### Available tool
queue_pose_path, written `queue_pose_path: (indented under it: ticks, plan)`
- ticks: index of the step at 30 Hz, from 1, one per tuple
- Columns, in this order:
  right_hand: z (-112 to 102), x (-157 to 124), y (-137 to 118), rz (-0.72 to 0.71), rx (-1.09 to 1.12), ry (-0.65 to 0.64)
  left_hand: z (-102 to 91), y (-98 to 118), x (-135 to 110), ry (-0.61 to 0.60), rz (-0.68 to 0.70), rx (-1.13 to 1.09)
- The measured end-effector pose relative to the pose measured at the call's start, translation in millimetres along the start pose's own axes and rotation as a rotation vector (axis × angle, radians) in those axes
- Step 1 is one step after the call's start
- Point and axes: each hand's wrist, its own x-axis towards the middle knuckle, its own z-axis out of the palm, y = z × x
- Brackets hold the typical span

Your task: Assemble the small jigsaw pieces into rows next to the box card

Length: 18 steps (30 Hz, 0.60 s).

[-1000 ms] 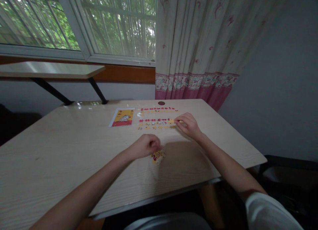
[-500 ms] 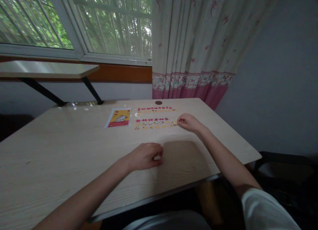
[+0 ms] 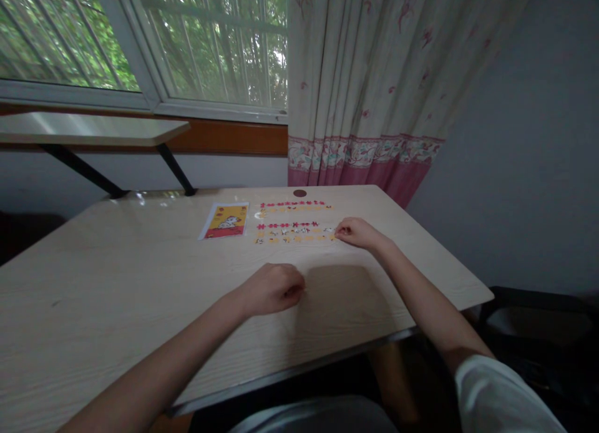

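Observation:
Small jigsaw puzzle pieces lie in rows on the table, with red pieces (image 3: 287, 225) above white-and-yellow pieces (image 3: 294, 238). At the right end of the lowest row, my right hand (image 3: 356, 232) pinches a yellow puzzle piece (image 3: 333, 238) between thumb and fingertips, low over the tabletop. Nearer to me, my left hand (image 3: 276, 289) is closed, fingers curled towards the thumb, to the left of a shadow. Whatever it may hold is too small or hidden to make out. A picture sheet (image 3: 228, 222) with a white animal on yellow and red lies left of the rows.
The pale wooden table (image 3: 140, 283) carries a raised shelf (image 3: 93, 128) on black legs at the back left. A round dark cap (image 3: 300, 193) sits near the back edge. Behind are a window and a curtain (image 3: 360, 96); a dark chair (image 3: 528, 302) stands at right.
My right hand has moved slightly down and towards me with the yellow puzzle piece, to the lowest row's end. My left hand has risen a little, and its fingers have closed further.

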Motion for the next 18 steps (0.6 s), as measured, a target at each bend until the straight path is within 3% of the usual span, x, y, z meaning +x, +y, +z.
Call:
queue_pose_path:
  ticks: [7,11,14,18]
  plan:
    - [3,2,-43,-0.106,0.023,0.099,10.9,-23,5,0.160,-0.114,-0.167]
    - [20,3,-79,-0.197,0.215,-0.013,10.6,-28,6,0.336,-0.252,-0.364]
    - [33,2,-99,-0.139,0.406,-0.087,7.8,-29,6,0.447,-0.338,-0.416]
    - [41,0,-108,-0.017,0.592,-0.096,5.8,-27,6,0.503,-0.357,-0.426]
